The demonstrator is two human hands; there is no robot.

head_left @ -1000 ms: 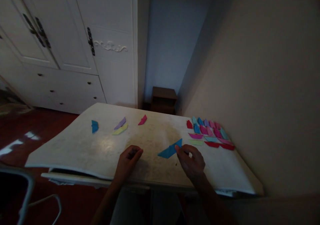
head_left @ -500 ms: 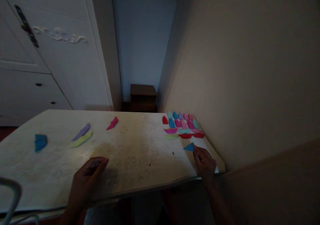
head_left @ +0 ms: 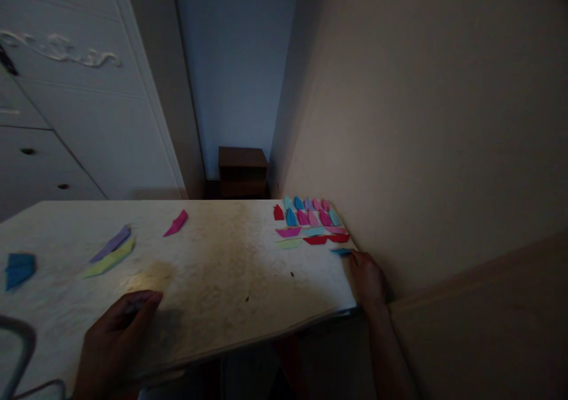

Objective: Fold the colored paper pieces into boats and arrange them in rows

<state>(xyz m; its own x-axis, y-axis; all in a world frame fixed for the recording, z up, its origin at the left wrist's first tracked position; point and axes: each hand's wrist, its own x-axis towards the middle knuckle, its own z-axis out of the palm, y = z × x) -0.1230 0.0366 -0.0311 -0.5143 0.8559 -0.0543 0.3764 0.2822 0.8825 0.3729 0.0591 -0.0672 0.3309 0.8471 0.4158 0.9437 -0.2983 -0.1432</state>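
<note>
Currently, the right hand (head_left: 367,274) is pinching a blue paper boat (head_left: 339,251) at the right edge of the worktop (head_left: 213,296), near two red boats (head_left: 316,240). The left hand (head_left: 118,335) is forming a loose curl, thumb and fingertip close together. Beyond it, a yellow boat (head_left: 110,259) is lying beside a purple boat (head_left: 112,244).
</note>
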